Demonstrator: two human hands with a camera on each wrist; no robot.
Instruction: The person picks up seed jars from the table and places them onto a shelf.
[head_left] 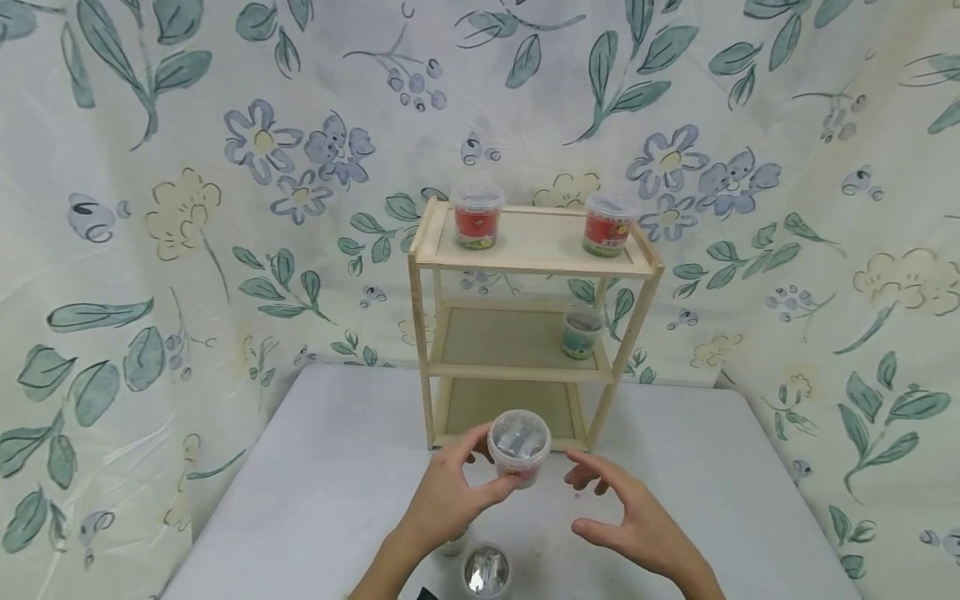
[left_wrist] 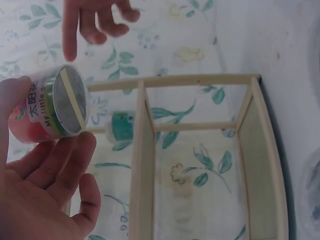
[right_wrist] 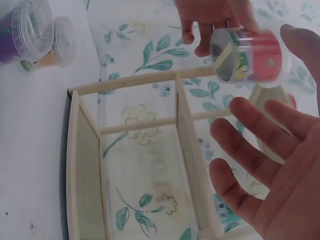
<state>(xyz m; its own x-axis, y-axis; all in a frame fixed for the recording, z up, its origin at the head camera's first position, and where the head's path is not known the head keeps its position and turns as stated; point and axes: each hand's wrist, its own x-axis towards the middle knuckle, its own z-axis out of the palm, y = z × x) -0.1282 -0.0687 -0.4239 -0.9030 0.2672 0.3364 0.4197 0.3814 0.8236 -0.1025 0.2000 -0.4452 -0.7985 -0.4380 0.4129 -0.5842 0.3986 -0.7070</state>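
In the head view my left hand (head_left: pixel 455 487) grips a small clear-lidded plastic tub (head_left: pixel 519 446) in front of the wooden shelf. The left wrist view shows that tub (left_wrist: pixel 47 105) tipped on its side, with a pink and green printed label and a pale strip across its base. Thumb and fingers of the left hand (left_wrist: pixel 55 190) hold it from both sides. My right hand (head_left: pixel 637 525) hovers just right of the tub, apart from it, fingers spread and slightly bent. Nothing lies in the right hand (right_wrist: pixel 280 170) in the right wrist view.
A three-tier wooden shelf (head_left: pixel 517 371) stands on the white table (head_left: pixel 315 500). Its top bears two red-labelled tubs (head_left: pixel 477 218) (head_left: pixel 608 225); a green-labelled tub (head_left: pixel 582 333) is on the middle tier, right side. Near the table's front stands another lidded tub (head_left: pixel 486 572), with one partly hidden beside it.
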